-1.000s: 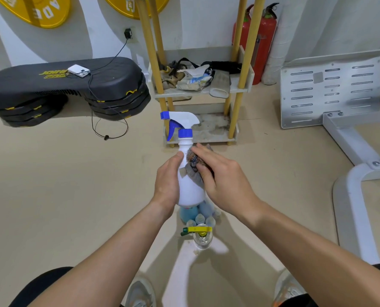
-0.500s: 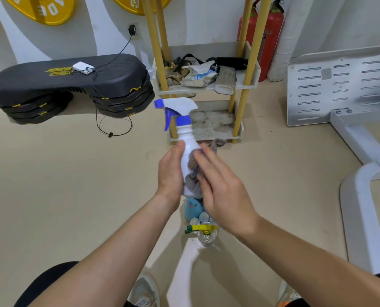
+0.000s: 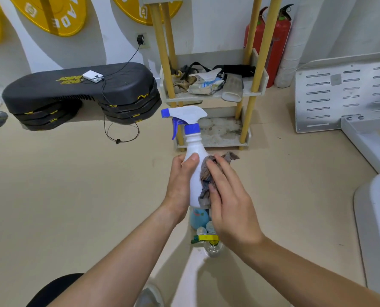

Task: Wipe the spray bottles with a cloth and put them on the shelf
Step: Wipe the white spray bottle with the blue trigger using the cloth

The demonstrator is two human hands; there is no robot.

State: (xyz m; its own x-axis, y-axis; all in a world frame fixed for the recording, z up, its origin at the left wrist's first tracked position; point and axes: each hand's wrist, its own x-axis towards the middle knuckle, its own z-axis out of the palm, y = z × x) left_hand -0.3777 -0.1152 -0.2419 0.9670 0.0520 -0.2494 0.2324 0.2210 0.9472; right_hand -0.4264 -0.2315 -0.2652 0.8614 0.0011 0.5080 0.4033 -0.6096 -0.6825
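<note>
The left hand (image 3: 180, 185) is gripping the white spray bottle (image 3: 194, 151) round its body, fingers curled, holding it upright in the air in front of the yellow-posted shelf (image 3: 220, 131). The right hand (image 3: 229, 202) is pressing a grey cloth (image 3: 205, 180) against the bottle's side, fingers straight. Below, more bottles (image 3: 199, 218) are sitting on the floor (image 3: 73, 185).

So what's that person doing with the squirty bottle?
Someone is cleaning it. Their left hand grips the white spray bottle upright, while the right hand presses a grey cloth against its side. More bottles wait on the floor underneath. The shelf stands just ahead; this bottle is not on it yet.
</note>
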